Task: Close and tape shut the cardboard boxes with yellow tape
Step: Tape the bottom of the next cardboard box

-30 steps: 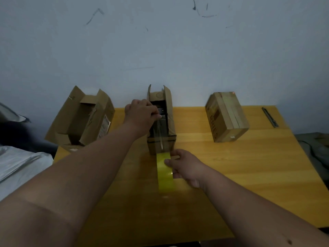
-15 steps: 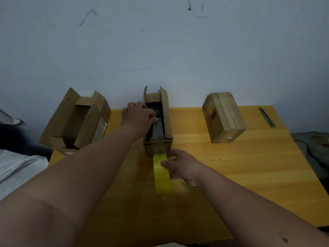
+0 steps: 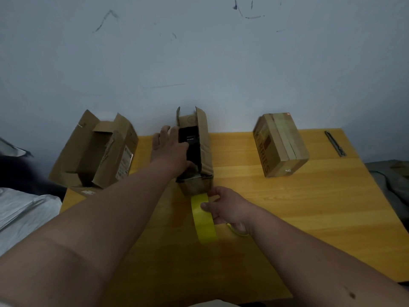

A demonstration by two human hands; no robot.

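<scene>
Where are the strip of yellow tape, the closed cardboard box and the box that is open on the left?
strip of yellow tape [image 3: 204, 220]: head view, middle of the strip.
closed cardboard box [image 3: 281, 145]: head view, its top face.
open box on the left [image 3: 88, 149]: head view, its inner wall.

A wooden table [image 3: 309, 207] stands against a scuffed pale wall [image 3: 199, 63]; a dark slim tool [image 3: 335, 144] lies at its far right corner.
</scene>
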